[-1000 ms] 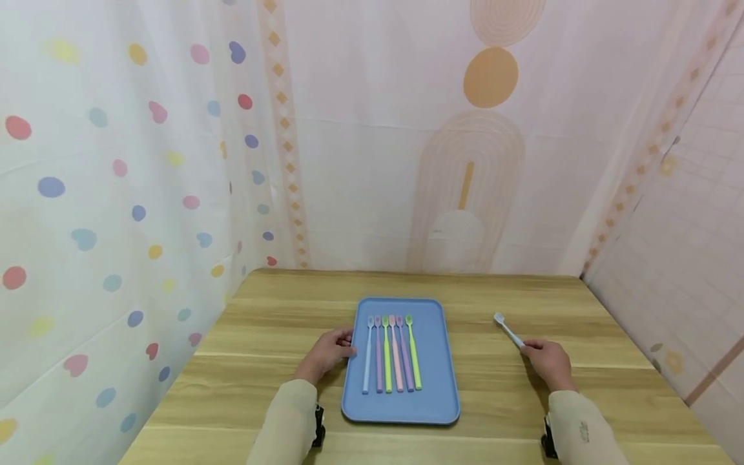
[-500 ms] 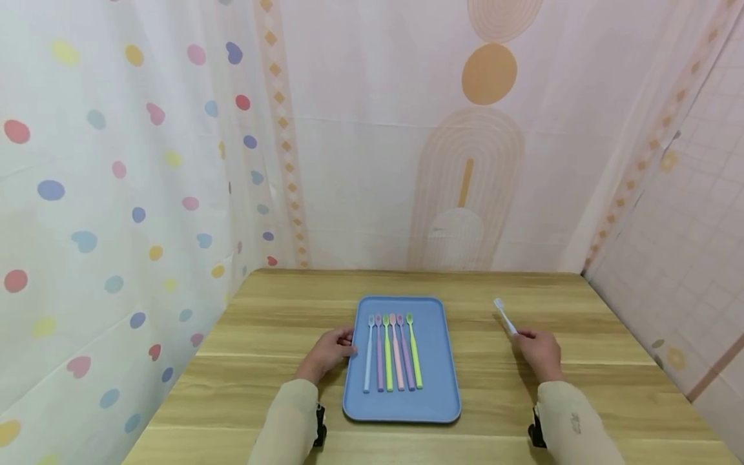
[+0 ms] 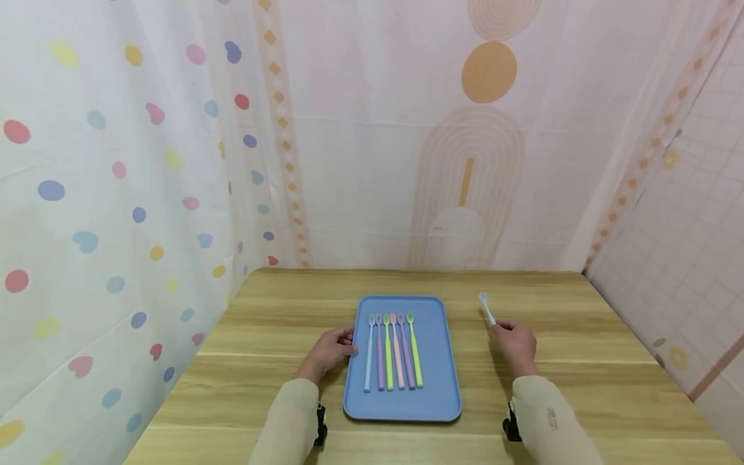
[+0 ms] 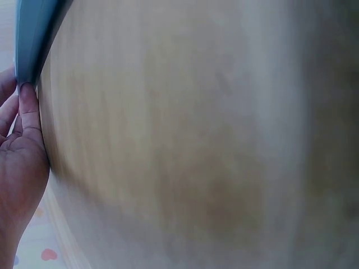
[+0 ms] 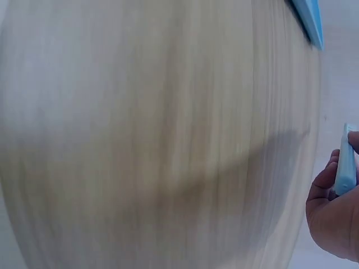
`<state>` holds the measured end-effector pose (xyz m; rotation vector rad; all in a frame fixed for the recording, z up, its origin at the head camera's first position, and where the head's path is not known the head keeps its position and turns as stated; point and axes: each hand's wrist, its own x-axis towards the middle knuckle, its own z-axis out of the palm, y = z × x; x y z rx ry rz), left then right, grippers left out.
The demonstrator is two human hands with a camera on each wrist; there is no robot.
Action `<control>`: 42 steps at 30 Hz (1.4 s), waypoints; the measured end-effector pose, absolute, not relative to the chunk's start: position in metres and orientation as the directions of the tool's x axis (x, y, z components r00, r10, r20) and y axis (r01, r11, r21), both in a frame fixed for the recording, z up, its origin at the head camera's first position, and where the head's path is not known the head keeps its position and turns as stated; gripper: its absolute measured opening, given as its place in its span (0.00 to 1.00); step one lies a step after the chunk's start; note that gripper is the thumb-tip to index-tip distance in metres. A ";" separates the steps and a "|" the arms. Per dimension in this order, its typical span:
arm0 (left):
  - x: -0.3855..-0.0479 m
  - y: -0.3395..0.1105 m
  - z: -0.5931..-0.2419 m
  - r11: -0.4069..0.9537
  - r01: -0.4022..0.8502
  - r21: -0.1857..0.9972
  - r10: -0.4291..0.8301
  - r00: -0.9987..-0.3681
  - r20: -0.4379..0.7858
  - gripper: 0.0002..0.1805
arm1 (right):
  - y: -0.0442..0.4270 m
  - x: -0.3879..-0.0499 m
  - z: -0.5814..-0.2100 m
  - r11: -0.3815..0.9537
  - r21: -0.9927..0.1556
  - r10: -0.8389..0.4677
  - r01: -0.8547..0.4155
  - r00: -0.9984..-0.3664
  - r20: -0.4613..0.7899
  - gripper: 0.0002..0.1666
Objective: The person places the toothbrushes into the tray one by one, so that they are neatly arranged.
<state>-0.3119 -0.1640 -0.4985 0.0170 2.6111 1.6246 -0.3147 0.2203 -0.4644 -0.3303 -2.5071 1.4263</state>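
Note:
A light blue toothbrush [image 3: 488, 311] is pinched in my right hand [image 3: 516, 342], to the right of the tray, its head pointing away from me. The right wrist view shows the handle end of this toothbrush [image 5: 345, 168] between thumb and curled fingers, above the table. My left hand [image 3: 330, 352] grips the left rim of a blue rectangular tray [image 3: 440, 368]; in the left wrist view the fingers hold the tray edge [image 4: 33, 42]. Side by side on the tray lie several toothbrushes: a light blue one [image 3: 369, 355], purple ones, green ones and a pink one [image 3: 398, 355], heads at the far end.
The tray stands on a wood-grain table [image 3: 232, 387]. Bare tray surface lies right of the toothbrush row. Patterned curtains [image 3: 360, 194] hang behind the table and along its left side, and a light tiled-pattern sheet [image 3: 692, 258] hangs on the right.
My right hand has carried the light blue toothbrush leftward and slightly away from me, closer to the tray. The left hand and the tray have stayed in place.

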 end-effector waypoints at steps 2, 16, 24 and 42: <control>-0.312 -0.164 -0.499 0.451 -0.022 0.892 0.043 -0.998 -0.046 0.29 | 0.213 -0.315 -0.463 0.503 -0.861 0.315 0.073 -0.943 0.104 0.19; -0.312 -0.163 -0.499 0.435 -0.020 0.900 0.038 -0.998 -0.041 0.29 | 0.166 -0.312 -0.465 0.476 -0.877 0.308 0.057 -0.945 0.106 0.17; -0.312 -0.163 -0.499 0.429 -0.017 0.903 0.042 -0.998 -0.038 0.29 | 0.136 -0.309 -0.466 0.454 -0.890 0.335 0.036 -0.933 0.133 0.14; -0.311 -0.163 -0.495 0.449 -0.036 0.893 0.037 -0.998 -0.059 0.29 | 0.095 -0.299 -0.482 0.475 -0.880 0.306 0.013 -0.940 0.152 0.12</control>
